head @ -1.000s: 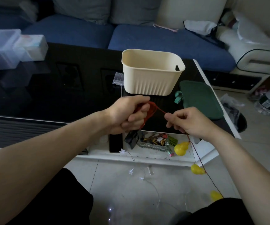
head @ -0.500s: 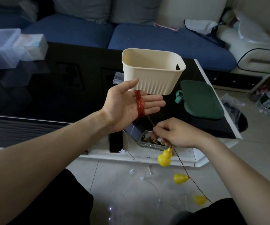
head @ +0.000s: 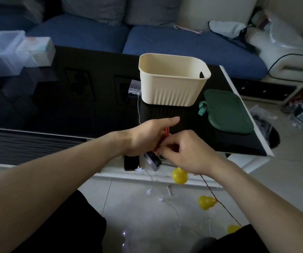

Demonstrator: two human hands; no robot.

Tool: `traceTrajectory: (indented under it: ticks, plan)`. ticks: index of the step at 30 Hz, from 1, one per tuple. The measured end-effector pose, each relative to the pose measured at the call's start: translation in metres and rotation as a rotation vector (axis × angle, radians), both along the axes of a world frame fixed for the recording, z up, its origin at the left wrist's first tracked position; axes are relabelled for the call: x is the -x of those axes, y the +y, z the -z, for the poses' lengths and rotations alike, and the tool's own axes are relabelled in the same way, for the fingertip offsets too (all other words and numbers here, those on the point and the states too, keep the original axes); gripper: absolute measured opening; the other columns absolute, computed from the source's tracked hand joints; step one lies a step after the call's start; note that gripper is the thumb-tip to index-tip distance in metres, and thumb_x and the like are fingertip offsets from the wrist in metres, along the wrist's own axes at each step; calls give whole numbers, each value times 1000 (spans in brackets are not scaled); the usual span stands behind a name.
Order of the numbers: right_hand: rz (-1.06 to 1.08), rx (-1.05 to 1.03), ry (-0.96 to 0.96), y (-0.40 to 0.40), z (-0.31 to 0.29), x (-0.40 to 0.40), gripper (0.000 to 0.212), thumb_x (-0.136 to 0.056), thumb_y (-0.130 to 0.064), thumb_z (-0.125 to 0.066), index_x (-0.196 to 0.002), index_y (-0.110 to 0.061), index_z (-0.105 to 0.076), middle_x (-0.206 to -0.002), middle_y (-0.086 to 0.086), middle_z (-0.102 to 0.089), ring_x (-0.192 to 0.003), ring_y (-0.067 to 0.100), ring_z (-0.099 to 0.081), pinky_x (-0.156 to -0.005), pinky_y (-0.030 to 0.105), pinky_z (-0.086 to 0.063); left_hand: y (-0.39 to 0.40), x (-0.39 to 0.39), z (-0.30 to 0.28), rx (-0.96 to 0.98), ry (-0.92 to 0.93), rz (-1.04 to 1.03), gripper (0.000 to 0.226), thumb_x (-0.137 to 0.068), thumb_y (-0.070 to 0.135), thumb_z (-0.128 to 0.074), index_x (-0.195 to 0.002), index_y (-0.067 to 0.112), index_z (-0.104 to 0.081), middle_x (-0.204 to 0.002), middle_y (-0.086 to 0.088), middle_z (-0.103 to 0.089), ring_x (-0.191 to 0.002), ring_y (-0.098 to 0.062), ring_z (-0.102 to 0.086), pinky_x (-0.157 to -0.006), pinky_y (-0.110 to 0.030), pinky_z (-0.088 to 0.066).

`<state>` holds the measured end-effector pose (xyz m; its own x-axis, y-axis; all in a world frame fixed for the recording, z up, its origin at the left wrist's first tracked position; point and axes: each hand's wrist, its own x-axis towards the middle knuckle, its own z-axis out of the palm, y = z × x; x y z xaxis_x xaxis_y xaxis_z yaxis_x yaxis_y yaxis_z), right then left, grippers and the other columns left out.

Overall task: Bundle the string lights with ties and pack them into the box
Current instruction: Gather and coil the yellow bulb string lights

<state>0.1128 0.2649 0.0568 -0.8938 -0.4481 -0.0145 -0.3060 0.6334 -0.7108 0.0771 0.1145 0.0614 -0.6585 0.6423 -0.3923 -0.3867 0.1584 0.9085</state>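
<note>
Now my left hand point(head: 147, 137) has turned palm-down, fingers straight inside the red cord coil point(head: 166, 131); my right hand point(head: 187, 154) has risen, pinching the cord, laying another wrap; bundling continues.

Red string point(head: 166, 131) coils round my fingers; its yellow gourd lights point(head: 179, 176) trail to 5 o'clock. Cream box point(head: 172, 88) stands open at 12.
</note>
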Motion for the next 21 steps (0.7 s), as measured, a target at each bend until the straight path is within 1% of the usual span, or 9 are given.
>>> traceTrajectory:
  ticks: [3, 6, 8, 10, 12, 14, 16, 18, 21]
  plan:
    - [9, 49, -5, 4, -6, -2, 29, -85, -8, -66, -60, -20, -73, -51, -12, -64, -51, 5, -60, -56, 12, -43, -2, 0, -2, 53, 18, 72, 60, -99, 54, -35, -83, 2, -61, -75, -15, -60, -67, -26, -56, -61, -30, -41]
    - [-3, 85, -24, 8, -8, -1, 22, -87, -11, -69, -69, -19, -78, -59, -1, -71, -59, 13, -68, -63, 25, -55, -2, -2, -4, 158, 113, 187, 65, -97, 59, -31, -95, 2, -62, -82, -19, -65, -68, -31, -63, -52, -28, -33]
    - [-6, 98, -40, 10, -8, 1, 21, -88, -13, -71, -68, -18, -78, -58, 0, -70, -54, 12, -66, -58, 22, -51, -4, -1, -5, 194, 138, 232, 73, -97, 65, -26, -99, 2, -63, -88, -22, -68, -61, -28, -61, -48, -27, -29]
    - [-49, 92, -83, 11, -9, 2, 21, -89, -15, -72, -69, -15, -78, -59, -1, -71, -57, 11, -68, -62, 20, -50, -4, -1, -7, 211, 150, 279, 75, -99, 63, -18, -100, 2, -62, -91, -24, -70, -50, -22, -57, -42, -24, -28]
    - [-79, 81, -128, 15, -11, 4, 17, -89, -17, -74, -72, -14, -78, -64, -3, -74, -65, 14, -69, -67, 25, -53, -3, -2, -9, 238, 133, 307, 74, -99, 62, -16, -95, 4, -60, -83, -23, -71, -40, -18, -47, -40, -23, -25]
    - [-69, 73, -120, 21, -10, 10, 11, -83, -20, -80, -73, -17, -77, -66, -4, -73, -66, 9, -66, -65, 27, -52, -4, -3, -9, 298, 161, 316, 70, -100, 59, -21, -86, 2, -59, -66, -15, -69, -35, -14, -35, -41, -24, -22]
    - [-57, 52, -107, 29, -8, 17, 13, -77, -20, -86, -74, -21, -74, -71, -1, -73, -68, 10, -67, -66, 30, -54, -5, -3, -8, 349, 230, 337, 61, -102, 50, -35, -80, -1, -57, -62, -15, -66, -35, -13, -30, -42, -21, -24]
    - [-89, 48, -139, 36, -6, 20, 15, -78, -13, -86, -81, -22, -73, -78, -2, -74, -74, 11, -69, -69, 27, -56, -8, -3, -6, 394, 270, 369, 48, -102, 39, -46, -87, -4, -59, -63, -15, -61, -38, -12, -30, -42, -21, -25]
    - [-110, 27, -134, 39, -4, 21, 18, -80, -10, -84, -84, -23, -72, -76, -10, -71, -72, 2, -64, -65, 16, -49, -10, -2, -2, 441, 276, 379, 42, -102, 24, -49, -95, -17, -59, -54, -10, -50, -38, -13, -29, -44, -27, -23]
